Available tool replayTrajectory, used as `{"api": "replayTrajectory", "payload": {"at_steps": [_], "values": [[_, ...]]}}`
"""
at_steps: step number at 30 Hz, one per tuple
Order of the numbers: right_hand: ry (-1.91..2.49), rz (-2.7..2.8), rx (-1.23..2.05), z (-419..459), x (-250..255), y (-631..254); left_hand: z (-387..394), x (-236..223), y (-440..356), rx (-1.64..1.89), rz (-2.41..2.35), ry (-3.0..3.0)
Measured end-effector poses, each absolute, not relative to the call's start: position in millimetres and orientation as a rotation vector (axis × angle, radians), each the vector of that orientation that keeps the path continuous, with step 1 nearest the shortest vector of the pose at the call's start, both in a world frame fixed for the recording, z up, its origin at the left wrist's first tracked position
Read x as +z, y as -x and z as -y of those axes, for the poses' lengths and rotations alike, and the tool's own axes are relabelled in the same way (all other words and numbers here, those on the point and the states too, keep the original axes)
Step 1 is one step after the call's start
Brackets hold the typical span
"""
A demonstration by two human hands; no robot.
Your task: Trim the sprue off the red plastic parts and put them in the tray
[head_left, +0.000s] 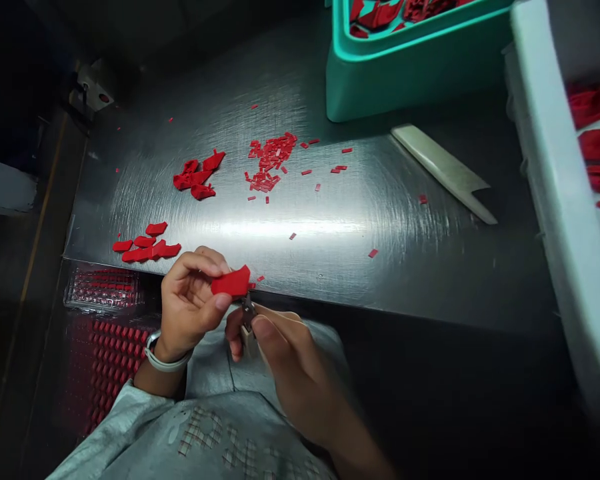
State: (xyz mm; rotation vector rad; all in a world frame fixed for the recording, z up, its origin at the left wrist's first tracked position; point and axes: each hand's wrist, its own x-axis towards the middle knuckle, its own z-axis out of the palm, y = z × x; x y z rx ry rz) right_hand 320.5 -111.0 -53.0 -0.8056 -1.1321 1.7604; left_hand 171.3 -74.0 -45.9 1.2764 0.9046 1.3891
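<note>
My left hand (pixel 195 287) pinches a flat, angular red plastic part (pixel 231 283) between thumb and fingers, just over the table's near edge. My right hand (pixel 285 340) is closed around a small pair of cutting pliers (pixel 249 311), whose jaws point up at the part's lower right corner. A tiny red tab (pixel 252 286) shows beside the jaws; whether they touch it I cannot tell. On the table to the left lie several similar red parts (pixel 145 252). Farther back sits another cluster of red parts (pixel 197 175).
Small red offcuts (pixel 275 155) are scattered mid-table. A teal bin (pixel 420 80) holding red pieces stands at the back right, with a pale notched strip (pixel 440 167) before it. At the right rises a white container wall (pixel 545 167). Clear trays (pixel 103 287) of red parts sit below the table, left.
</note>
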Motion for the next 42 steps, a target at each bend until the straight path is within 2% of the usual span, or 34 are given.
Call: {"api": "replayTrajectory", "payload": {"at_steps": [14, 35, 42], "values": [[0.851, 1.169, 1.731, 111.5, -52.6, -320.9, 82.4, -47.6, -169.8, 1.381, -1.056, -1.450], [0.867, 1.218, 1.634, 112.6, -47.8, -326.1, 77.0, -47.7, -171.2, 1.392, -1.040, -1.571], [0.822, 1.193, 1.632, 110.0, -60.1, -316.0, 79.2, -50.3, -167.1, 1.397, -1.075, -1.547]]}}
